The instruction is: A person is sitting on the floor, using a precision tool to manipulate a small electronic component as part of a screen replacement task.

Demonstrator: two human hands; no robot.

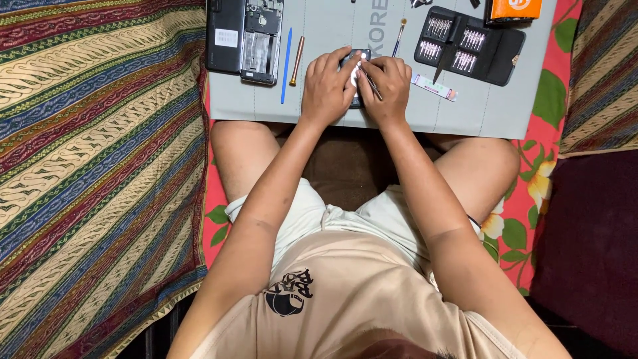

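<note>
My left hand (327, 85) rests on small dark phone part (353, 61), upper centre of frame, fingers curled over its left edge, pressing it onto grey work mat (266, 106). My right hand (387, 85) pinches thin metal tweezers (369, 85), grip closed, tip on part. Blue plastic pry stick (286, 64) and copper-handled screwdriver (297, 60) lie left. Black screwdriver-bit case (470, 45) open upper right. Opened black phone (244, 38) upper left.

I see a small dark phone part (353, 66) lying flat on the grey mat, mostly hidden under both grips, only its top edge and a bright middle patch showing. Thin metal tweezers (371, 85) slant across it, pinched in the right grip (389, 86), tips pointing toward the left grip (327, 86).
</note>
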